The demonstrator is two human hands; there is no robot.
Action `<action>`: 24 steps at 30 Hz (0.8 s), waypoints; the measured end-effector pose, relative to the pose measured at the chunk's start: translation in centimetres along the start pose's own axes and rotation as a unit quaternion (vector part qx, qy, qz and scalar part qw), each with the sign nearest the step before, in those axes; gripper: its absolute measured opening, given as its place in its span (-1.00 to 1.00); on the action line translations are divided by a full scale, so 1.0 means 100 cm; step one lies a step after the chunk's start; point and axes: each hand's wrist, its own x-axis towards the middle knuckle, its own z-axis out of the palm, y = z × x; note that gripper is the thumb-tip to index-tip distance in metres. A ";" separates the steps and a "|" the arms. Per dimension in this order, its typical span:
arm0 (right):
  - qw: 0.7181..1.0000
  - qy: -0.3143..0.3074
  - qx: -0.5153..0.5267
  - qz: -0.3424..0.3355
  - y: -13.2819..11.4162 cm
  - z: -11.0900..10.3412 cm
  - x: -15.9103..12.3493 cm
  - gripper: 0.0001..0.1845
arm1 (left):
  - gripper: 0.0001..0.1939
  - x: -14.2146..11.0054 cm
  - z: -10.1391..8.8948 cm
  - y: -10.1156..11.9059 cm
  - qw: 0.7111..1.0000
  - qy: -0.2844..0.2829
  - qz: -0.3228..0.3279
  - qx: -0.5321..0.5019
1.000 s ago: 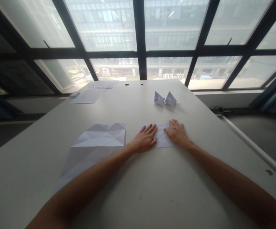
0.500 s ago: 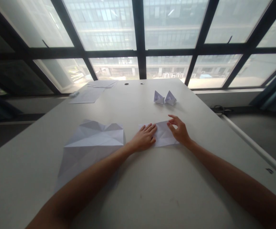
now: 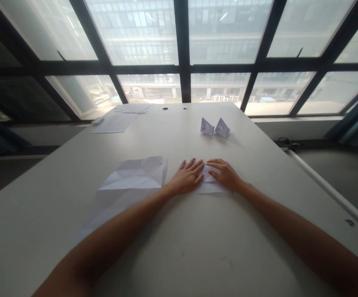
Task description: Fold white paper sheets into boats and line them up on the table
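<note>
A small folded sheet of white paper (image 3: 211,187) lies on the table under both my hands. My left hand (image 3: 187,178) rests flat on its left part with the fingers spread. Over its right part lies my right hand (image 3: 225,175), fingers bent loosely and pointing left, with the thumb apart from them. A flap of the paper is folded over beneath the right fingers; part of it is hidden. Left of my hands, partly under my left forearm, is a larger creased sheet of paper (image 3: 129,181).
Two folded paper shapes (image 3: 207,127) stand beyond my hands on the white table (image 3: 197,247). Flat paper sheets (image 3: 114,123) lie at the far left, with a small pale object (image 3: 97,121) beside them. Large windows rise behind the table's far end.
My right hand has moved left and down, and the paper's right side is now folded inward. The left hand stays in place. The large creased sheet has shifted and changed shape slightly.
</note>
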 end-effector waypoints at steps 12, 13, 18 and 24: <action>0.983 0.026 -0.138 0.116 0.013 -0.007 -0.002 -0.57 | -0.28 0.001 0.001 0.000 1.000 -0.009 -0.007 0.008; 0.978 0.068 -0.138 0.143 0.017 -0.009 -0.001 -0.60 | -0.28 0.001 0.001 0.000 1.000 -0.009 -0.007 0.008; 0.974 0.168 -0.077 0.135 0.019 -0.010 0.002 -0.59 | -0.29 0.001 0.000 0.001 1.000 -0.008 -0.006 0.009; 0.998 -0.016 -0.058 0.001 -0.015 0.006 0.000 -0.48 | -0.29 0.001 0.002 0.001 1.000 0.008 -0.004 0.008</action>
